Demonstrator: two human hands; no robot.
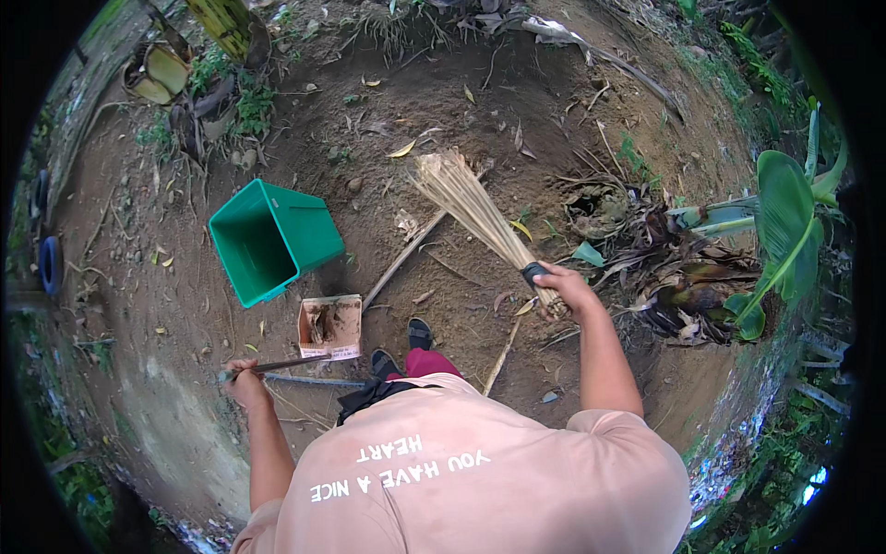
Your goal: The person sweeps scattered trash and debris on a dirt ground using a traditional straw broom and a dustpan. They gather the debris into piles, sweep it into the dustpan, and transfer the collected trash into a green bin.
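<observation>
My right hand [564, 291] grips the bound end of a stick broom [484, 215], whose bristles fan out over bare soil and a dry leaf. On the other side, my left hand [248, 384] is closed around the handle of a dustpan [346, 318], a boxy pan holding some dark debris, with writing along its near edge. Beyond the pan a green plastic bin [304, 225] lies on its side or tilts, its mouth facing left; which of the two cannot be told. The dustpan stands just below the bin, apart from the broom.
A long dry stalk [405, 262] crosses the soil between dustpan and broom. Banana plant stumps stand at right [699, 298] and upper left [159, 73]. Fallen yellow leaves [401, 149] are scattered about. A blue tire [50, 265] is at far left.
</observation>
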